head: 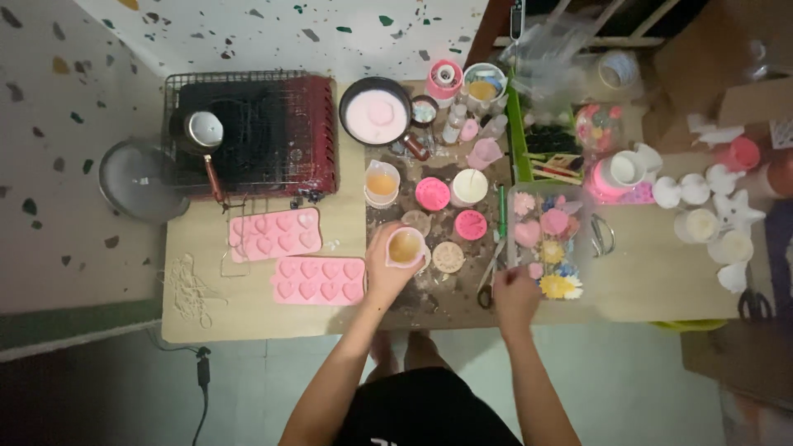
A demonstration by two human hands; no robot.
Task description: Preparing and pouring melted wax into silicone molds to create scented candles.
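A low wooden table point(636, 289) stands on a speckled terrazzo floor point(74, 107), crowded with craft things. On the far left of it sits a red portable stove point(273, 132) with a small long-handled pot point(202, 130) on its grate. To the right of the stove is a pan of pale pink liquid point(377, 116). On the near side lie two pink heart moulds point(297, 258), one behind the other.

The left hand point(387, 268) is wrapped around a small clear cup of amber liquid point(405, 246), held upright just right of the nearer mould. The right hand point(515, 291) rests near the table's near edge, fingers curled. Whether it grips anything I cannot tell. It is just beside a clear tray of dried flowers point(548, 239) and a pair of scissors point(490, 277).
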